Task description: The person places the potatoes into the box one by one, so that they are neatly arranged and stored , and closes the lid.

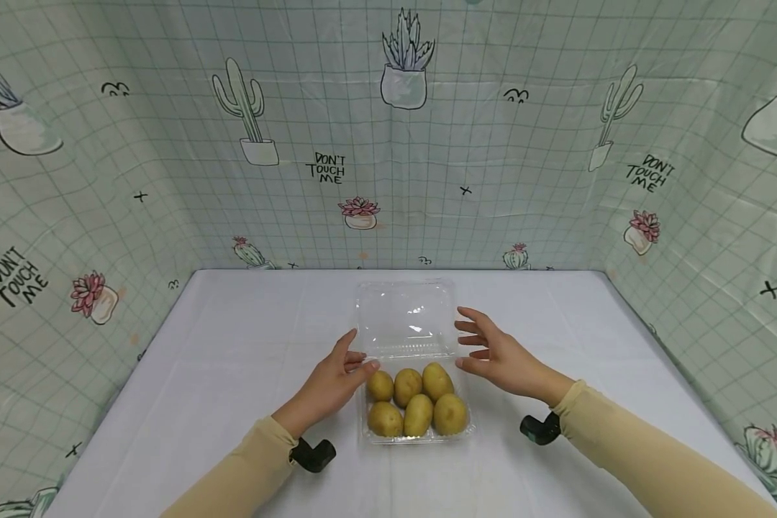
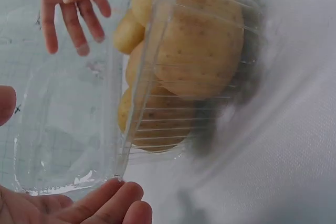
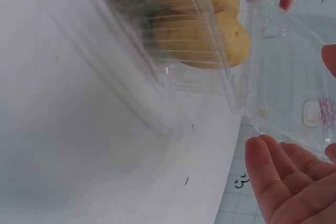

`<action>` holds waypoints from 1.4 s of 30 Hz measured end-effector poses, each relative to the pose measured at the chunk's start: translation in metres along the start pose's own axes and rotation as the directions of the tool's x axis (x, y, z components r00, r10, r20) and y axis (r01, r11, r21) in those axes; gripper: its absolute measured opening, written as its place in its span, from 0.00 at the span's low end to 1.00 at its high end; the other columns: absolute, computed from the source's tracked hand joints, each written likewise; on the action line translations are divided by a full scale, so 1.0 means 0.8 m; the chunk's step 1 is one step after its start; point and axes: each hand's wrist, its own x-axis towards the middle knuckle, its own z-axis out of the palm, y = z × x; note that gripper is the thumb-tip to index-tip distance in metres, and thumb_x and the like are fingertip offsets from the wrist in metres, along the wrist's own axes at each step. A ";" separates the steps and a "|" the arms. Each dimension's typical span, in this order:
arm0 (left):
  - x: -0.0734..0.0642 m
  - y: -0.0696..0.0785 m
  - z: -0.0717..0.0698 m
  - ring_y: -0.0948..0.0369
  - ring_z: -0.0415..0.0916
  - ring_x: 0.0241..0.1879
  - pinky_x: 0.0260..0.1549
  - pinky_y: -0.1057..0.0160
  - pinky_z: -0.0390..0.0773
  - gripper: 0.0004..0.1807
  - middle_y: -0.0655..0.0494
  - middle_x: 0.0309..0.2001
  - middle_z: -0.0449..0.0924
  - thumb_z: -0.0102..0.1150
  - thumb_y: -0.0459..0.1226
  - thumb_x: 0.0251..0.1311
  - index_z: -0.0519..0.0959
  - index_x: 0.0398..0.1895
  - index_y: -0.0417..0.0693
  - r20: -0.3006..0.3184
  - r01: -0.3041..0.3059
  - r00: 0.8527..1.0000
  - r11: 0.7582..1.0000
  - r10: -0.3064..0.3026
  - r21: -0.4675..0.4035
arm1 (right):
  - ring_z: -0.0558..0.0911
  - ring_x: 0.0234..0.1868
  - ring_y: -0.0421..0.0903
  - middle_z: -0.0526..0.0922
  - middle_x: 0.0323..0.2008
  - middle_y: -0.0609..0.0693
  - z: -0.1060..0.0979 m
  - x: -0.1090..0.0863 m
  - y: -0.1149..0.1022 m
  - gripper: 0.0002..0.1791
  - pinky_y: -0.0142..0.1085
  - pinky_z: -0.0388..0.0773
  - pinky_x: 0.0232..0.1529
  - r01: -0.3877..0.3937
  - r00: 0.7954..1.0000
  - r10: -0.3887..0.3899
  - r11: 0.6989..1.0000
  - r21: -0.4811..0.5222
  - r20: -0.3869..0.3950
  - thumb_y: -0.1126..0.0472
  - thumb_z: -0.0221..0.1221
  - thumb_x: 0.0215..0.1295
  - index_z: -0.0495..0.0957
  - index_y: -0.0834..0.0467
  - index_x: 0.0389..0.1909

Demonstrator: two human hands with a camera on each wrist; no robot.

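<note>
A clear plastic clamshell box [image 1: 421, 439] stands on the table with several yellow potatoes [image 1: 418, 415] in its base. Its transparent lid [image 1: 404, 316] is raised at the far side. My left hand [image 1: 330, 381] is at the box's left side, thumb over the rim near a potato; in the left wrist view its fingertips [image 2: 118, 190] are at the corner by the hinge. On the opposite side, my right hand [image 1: 501, 360] has its fingers spread beside the lid and holds nothing. In the right wrist view its fingertips [image 3: 257, 150] are close to the lid's edge.
White cloth covers the table [image 1: 233, 345]. A patterned curtain [image 1: 388, 158] with printed cacti and a grid hangs around the back and sides. Black wrist cameras, one at the left wrist [image 1: 314, 455] and one at the right wrist [image 1: 540, 429], sit below the beige sleeves.
</note>
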 end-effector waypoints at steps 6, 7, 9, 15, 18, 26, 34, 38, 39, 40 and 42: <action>0.004 0.005 -0.005 0.45 0.71 0.63 0.58 0.43 0.72 0.41 0.40 0.66 0.69 0.56 0.52 0.70 0.55 0.76 0.38 -0.026 0.027 0.999 0.999 -0.028 -0.039 | 0.74 0.64 0.56 0.69 0.68 0.59 -0.005 -0.004 -0.006 0.46 0.48 0.76 0.57 0.013 1.000 -0.013 1.000 -0.021 -0.009 0.59 0.64 0.68 0.46 0.53 0.79; 0.005 0.005 -0.006 0.45 0.71 0.63 0.59 0.43 0.71 0.41 0.40 0.66 0.69 0.56 0.51 0.70 0.55 0.76 0.38 -0.030 0.025 0.999 0.999 -0.026 -0.046 | 0.74 0.63 0.55 0.69 0.68 0.59 -0.005 -0.004 -0.007 0.46 0.48 0.77 0.56 0.014 1.000 -0.014 0.999 -0.031 -0.010 0.59 0.64 0.68 0.46 0.54 0.78; 0.005 0.007 -0.008 0.45 0.71 0.63 0.59 0.43 0.71 0.41 0.39 0.65 0.70 0.56 0.51 0.70 0.54 0.76 0.38 -0.036 0.011 0.999 0.998 -0.013 -0.056 | 0.75 0.62 0.54 0.70 0.67 0.59 -0.006 -0.005 -0.008 0.46 0.46 0.77 0.55 0.013 1.000 -0.014 0.999 -0.048 -0.013 0.59 0.64 0.68 0.46 0.54 0.78; 0.003 0.010 -0.013 0.48 0.74 0.60 0.58 0.43 0.71 0.37 0.42 0.61 0.74 0.54 0.51 0.71 0.58 0.75 0.42 -0.044 -0.014 0.999 0.999 0.012 -0.039 | 0.77 0.59 0.53 0.70 0.66 0.59 -0.007 -0.008 -0.012 0.46 0.42 0.79 0.53 0.019 1.000 -0.019 1.000 -0.014 -0.011 0.58 0.64 0.69 0.45 0.53 0.78; 0.003 0.011 -0.014 0.48 0.73 0.60 0.58 0.44 0.71 0.34 0.43 0.61 0.74 0.52 0.52 0.73 0.63 0.72 0.40 -0.053 -0.033 0.998 0.999 0.032 -0.029 | 0.77 0.59 0.52 0.70 0.67 0.58 -0.007 -0.009 -0.015 0.44 0.41 0.78 0.54 0.009 1.000 -0.009 1.000 0.004 -0.011 0.56 0.62 0.70 0.47 0.53 0.78; -0.002 0.019 -0.020 0.51 0.76 0.49 0.51 0.46 0.75 0.30 0.50 0.51 0.79 0.40 0.60 0.74 0.76 0.56 0.45 -0.115 -0.037 0.992 0.997 0.044 0.063 | 0.80 0.56 0.53 0.72 0.64 0.61 -0.013 -0.012 -0.025 0.29 0.40 0.78 0.53 -0.001 1.000 0.004 0.994 0.106 -0.027 0.56 0.56 0.76 0.60 0.63 0.70; -0.007 0.025 -0.020 0.54 0.75 0.47 0.49 0.47 0.74 0.33 0.50 0.46 0.81 0.36 0.64 0.73 0.79 0.46 0.47 -0.151 -0.011 0.988 0.995 0.026 0.101 | 0.78 0.58 0.59 0.72 0.61 0.66 -0.013 -0.016 -0.032 0.23 0.38 0.79 0.53 -0.003 1.000 0.007 0.979 0.203 -0.018 0.55 0.48 0.80 0.64 0.67 0.65; -0.013 0.030 -0.018 0.56 0.74 0.41 0.43 0.51 0.74 0.34 0.52 0.42 0.81 0.36 0.66 0.71 0.80 0.46 0.48 -0.152 0.007 0.988 0.991 0.014 0.137 | 0.77 0.59 0.59 0.73 0.61 0.64 -0.012 -0.018 -0.037 0.23 0.38 0.78 0.55 -0.027 0.999 0.031 0.979 0.203 -0.019 0.52 0.45 0.81 0.67 0.65 0.64; -0.014 0.031 -0.018 0.56 0.74 0.40 0.41 0.52 0.74 0.34 0.52 0.41 0.81 0.37 0.66 0.71 0.79 0.45 0.48 -0.150 0.010 0.989 0.989 0.012 0.146 | 0.77 0.59 0.59 0.73 0.61 0.64 -0.012 -0.019 -0.038 0.23 0.39 0.78 0.55 -0.027 0.999 0.031 0.979 0.202 -0.019 0.52 0.45 0.81 0.67 0.65 0.64; -0.016 0.032 -0.018 0.56 0.73 0.39 0.40 0.53 0.74 0.34 0.53 0.40 0.80 0.37 0.66 0.71 0.79 0.45 0.48 -0.148 0.014 0.989 0.988 0.009 0.154 | 0.78 0.59 0.59 0.74 0.60 0.64 -0.011 -0.019 -0.040 0.23 0.39 0.78 0.55 -0.027 0.999 0.032 0.979 0.204 -0.022 0.52 0.45 0.81 0.67 0.65 0.64; -0.018 0.033 -0.017 0.57 0.73 0.38 0.38 0.53 0.74 0.33 0.53 0.39 0.80 0.37 0.66 0.71 0.79 0.46 0.49 -0.143 0.015 0.990 0.986 0.009 0.167 | 0.78 0.58 0.59 0.74 0.60 0.64 -0.011 -0.020 -0.041 0.22 0.40 0.78 0.55 -0.020 0.999 0.025 0.980 0.196 -0.024 0.53 0.46 0.81 0.68 0.65 0.63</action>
